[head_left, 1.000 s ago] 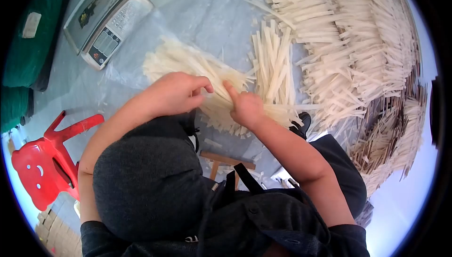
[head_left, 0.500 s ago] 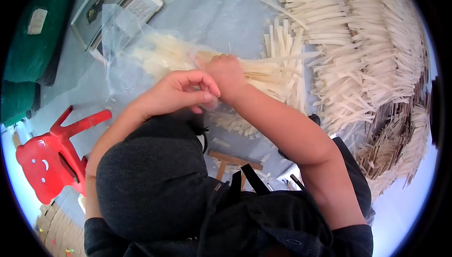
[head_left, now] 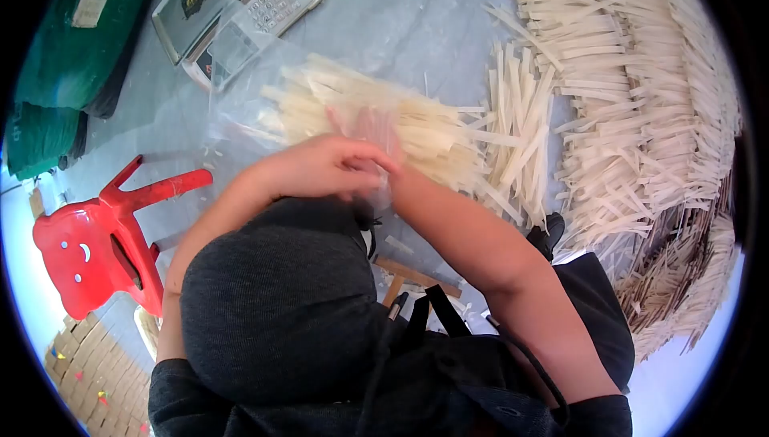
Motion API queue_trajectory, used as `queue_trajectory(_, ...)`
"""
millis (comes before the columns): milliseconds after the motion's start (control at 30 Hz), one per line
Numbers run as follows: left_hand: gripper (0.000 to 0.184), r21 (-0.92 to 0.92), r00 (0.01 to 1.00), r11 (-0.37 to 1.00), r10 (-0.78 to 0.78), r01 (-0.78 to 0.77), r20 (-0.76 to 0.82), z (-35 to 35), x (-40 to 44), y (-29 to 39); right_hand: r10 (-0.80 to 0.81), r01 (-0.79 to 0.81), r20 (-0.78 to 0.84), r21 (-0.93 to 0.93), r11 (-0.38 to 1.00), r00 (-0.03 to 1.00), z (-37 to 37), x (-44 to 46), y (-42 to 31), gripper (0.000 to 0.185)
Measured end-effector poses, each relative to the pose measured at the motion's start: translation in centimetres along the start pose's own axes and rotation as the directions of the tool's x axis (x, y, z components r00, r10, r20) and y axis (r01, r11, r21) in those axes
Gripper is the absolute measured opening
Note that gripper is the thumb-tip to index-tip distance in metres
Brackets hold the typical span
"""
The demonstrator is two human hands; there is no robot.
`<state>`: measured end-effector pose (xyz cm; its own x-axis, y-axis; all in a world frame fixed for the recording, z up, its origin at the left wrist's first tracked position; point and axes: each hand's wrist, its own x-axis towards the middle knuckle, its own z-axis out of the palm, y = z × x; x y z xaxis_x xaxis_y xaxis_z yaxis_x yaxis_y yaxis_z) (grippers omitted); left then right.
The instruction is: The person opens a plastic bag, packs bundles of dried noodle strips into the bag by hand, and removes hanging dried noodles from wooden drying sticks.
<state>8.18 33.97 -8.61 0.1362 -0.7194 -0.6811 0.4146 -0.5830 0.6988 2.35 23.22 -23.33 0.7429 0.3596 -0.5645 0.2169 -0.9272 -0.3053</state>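
Pale, flat dried strips (head_left: 432,128) lie in a loose bundle in front of me, their left ends inside a clear plastic bag (head_left: 240,120). My left hand (head_left: 324,166) is at the near side of the bag, its fingers curled closed on what looks like the bag's edge near my right wrist. My right hand (head_left: 368,128) is over the bundle, blurred by motion and partly seen through plastic. Its fingers are too smeared to read.
A digital scale (head_left: 264,8) stands at upper left, beside green sacks (head_left: 80,44). A red plastic stool (head_left: 96,253) is at left. Stacked rows of strips (head_left: 617,100) fill the right, with a loose pile (head_left: 521,124) nearer. A wooden piece (head_left: 416,275) lies below.
My view has shifted, so the scene sits farther right. My right hand has gone from a closed shape on the strips to a blur; my left hand stays curled beside it.
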Motion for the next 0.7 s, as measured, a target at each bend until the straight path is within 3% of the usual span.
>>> queue_trajectory(33, 0.021, -0.003, 1.0, 1.0, -0.003, 0.003, 0.003, -0.7, -0.2, -0.9, -0.063, 0.061, -0.006, -0.14, 0.988, 0.998, -1.1, -1.6, -0.5, 0.077)
queue_trajectory(67, 0.023, 0.028, 0.971, 0.994, 0.108, -0.104, -0.212, -1.7, -0.5, -2.1, -0.094, 0.084, -0.048, -0.178, 0.98, 0.994, -1.7, -2.6, -0.2, 0.078)
queue_trajectory(100, 0.026, 0.082, 0.885, 0.976, 0.218, -0.202, -0.412, -2.9, -0.9, -3.4, -0.121, 0.1, -0.099, -0.199, 0.975, 0.988, -2.1, -3.6, 0.1, 0.079)
queue_trajectory(133, 0.026, 0.066, 0.789, 0.97, 0.228, -0.232, -0.57, -4.1, -1.4, -4.6, -0.155, 0.124, -0.216, -0.152, 0.981, 0.964, -2.0, -4.7, 0.7, 0.082)
queue_trajectory(167, 0.026, 0.058, 0.664, 0.963, 0.225, -0.265, -0.713, -5.5, -2.0, -6.1, -0.155, 0.122, -0.216, -0.156, 0.98, 0.964, -1.8, -5.7, 1.4, 0.082)
queue_trajectory(233, 0.028, 0.262, 0.38, 0.935, 0.338, -0.24, -0.861, -8.8, -2.6, -9.8, -0.17, 0.123, -0.314, -0.162, 0.979, 0.934, -1.6, -7.7, 3.1, 0.074)
queue_trajectory(267, 0.028, 0.261, 0.376, 0.935, 0.337, -0.24, -0.863, -10.1, -3.3, -11.2, -0.189, 0.175, -0.331, -0.072, 0.982, 0.924, -1.3, -8.7, 4.5, 0.073)
queue_trajectory(333, 0.028, 0.66, 0.127, 0.725, 0.648, 0.198, -0.751, -12.0, -4.0, -13.8, -0.192, 0.263, -0.442, 0.103, 0.959, 0.876, -2.1, -11.3, 7.6, 0.063)
queue_trajectory(367, 0.028, 0.658, 0.131, 0.729, 0.645, 0.19, -0.753, -12.5, -3.9, -15.0, -0.166, 0.304, -0.527, 0.187, 0.934, 0.834, -3.1, -13.0, 8.8, 0.054)
queue_trajectory(433, 0.033, 0.656, 0.075, 0.647, 0.687, 0.389, -0.722, -13.1, -2.9, -17.0, 0.09, 0.155, -0.696, 0.281, 0.947, 0.712, -2.3, -15.1, 12.1, 0.042)
queue_trajectory(467, 0.033, 0.664, 0.084, 0.647, 0.69, 0.374, -0.719, -13.1, -2.0, -17.9, 0.395, 0.099, -0.646, 0.59, 0.801, 0.653, -1.5, -15.9, 13.5, 0.043)
queue_trajectory(500, 0.039, 0.532, 0.123, 0.825, 0.518, 0.191, -0.847, -13.0, -0.8, -19.1, 0.655, 0.082, -0.496, 0.828, 0.555, 0.57, -0.5, -16.3, 14.6, 0.045)
queue_trajectory(533, 0.046, 0.341, 0.201, 0.94, 0.331, 0.017, -0.922, -12.9, 0.4, -20.1, 0.661, 0.076, -0.499, 0.826, 0.559, 0.56, 0.8, -16.2, 15.0, 0.045)
queue_trajectory(567, 0.052, 0.106, 0.308, 0.986, 0.142, -0.131, -0.941, -12.9, 1.3, -21.1, 0.752, 0.038, -0.447, 0.87, 0.492, 0.485, 2.2, -15.7, 15.2, 0.047)
queue_trajectory(600, 0.059, -0.152, 0.436, 0.959, -0.033, -0.24, -0.899, -12.7, 1.9, -21.9, 0.83, 0.008, -0.384, 0.909, 0.417, 0.404, 2.9, -15.4, 15.1, 0.049)
queue_trajectory(633, 0.066, -0.407, 0.572, 0.862, -0.178, -0.302, -0.801, -12.4, 2.2, -21.8, 0.833, 0.007, -0.384, 0.909, 0.416, 0.399, 2.5, -14.9, 14.3, 0.049)
queue_trajectory(700, 0.066, -0.407, 0.617, 0.88, -0.182, -0.246, -0.766, -10.5, 2.4, -21.3, 0.758, -0.045, -0.129, 0.978, 0.204, 0.639, 2.0, -13.4, 11.9, 0.054)
